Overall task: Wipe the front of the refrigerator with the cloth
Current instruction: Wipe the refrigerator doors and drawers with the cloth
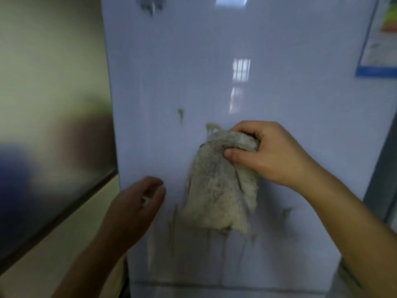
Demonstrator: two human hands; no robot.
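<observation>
The glossy white refrigerator front (pixel 214 72) fills the middle of the view. My right hand (pixel 268 153) grips the top of a grey, dirty cloth (pixel 214 190) and holds it against the door, with most of the cloth hanging down. Brownish smears show on the door: a small drip (pixel 181 114) up and to the left, a smear (pixel 211 127) right above the cloth, and streaks (pixel 171 229) running below it. My left hand (pixel 137 209) hovers near the door, left of the cloth, with its fingers loosely curled and nothing clearly held.
A blue-framed energy label (pixel 380 39) is stuck at the door's upper right. A dark magnet or clip (pixel 150 5) sits at the top. A dim wall panel with a ledge (pixel 53 125) lies to the left of the refrigerator.
</observation>
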